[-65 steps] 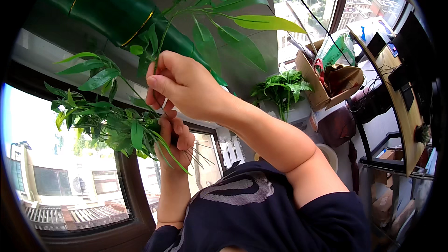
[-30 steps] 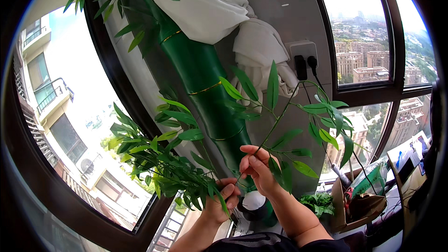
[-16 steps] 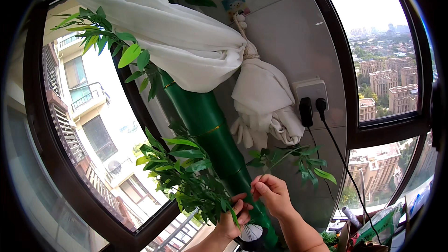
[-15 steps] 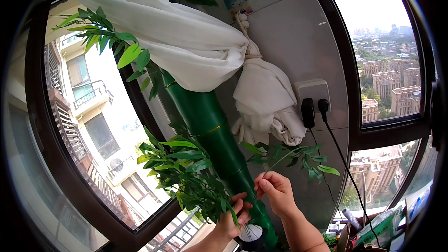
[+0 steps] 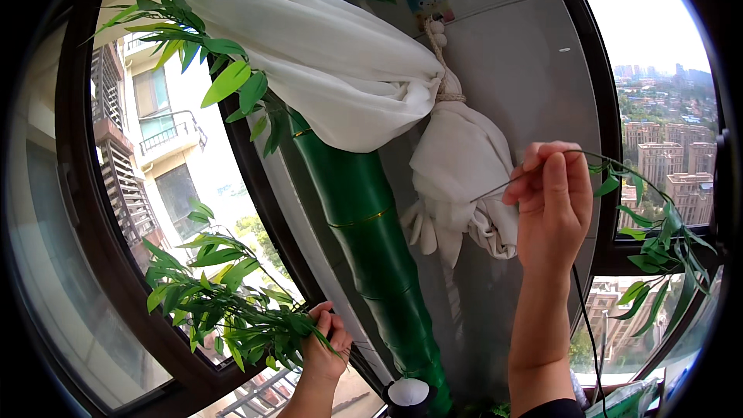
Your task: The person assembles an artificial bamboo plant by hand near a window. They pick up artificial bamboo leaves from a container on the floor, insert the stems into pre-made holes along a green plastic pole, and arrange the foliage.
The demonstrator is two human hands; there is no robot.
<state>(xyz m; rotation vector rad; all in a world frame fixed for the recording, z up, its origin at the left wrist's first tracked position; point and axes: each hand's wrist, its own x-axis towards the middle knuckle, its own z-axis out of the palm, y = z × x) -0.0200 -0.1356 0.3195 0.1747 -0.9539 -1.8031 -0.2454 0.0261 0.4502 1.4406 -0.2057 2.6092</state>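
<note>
In the head view, the right hand (image 5: 553, 186) pinches a single branch (image 5: 667, 246) by its stem, thumb against curled fingers, raised in front of the grey wall (image 5: 542, 70); the bare stem end points left across the hanging tail of the white curtain (image 5: 325, 62), while the leafy end arches over and droops before the right window (image 5: 673, 108). The left hand (image 5: 326, 343), lower down, is closed around the base of a bunch of branches (image 5: 220, 286) that fans out leftward across the left window (image 5: 174, 193). The green pole (image 5: 360, 186) leans between the two hands, touched by neither. Both branch and bunch look light; the thin dark stem is probably wiry, springy enough to keep its curve yet easy to bend. The leaves seem thin, smooth and perhaps slippery, and might tear off if pulled. The bare stem would give the surest hold; for the bunch, the gathered stems.
</note>
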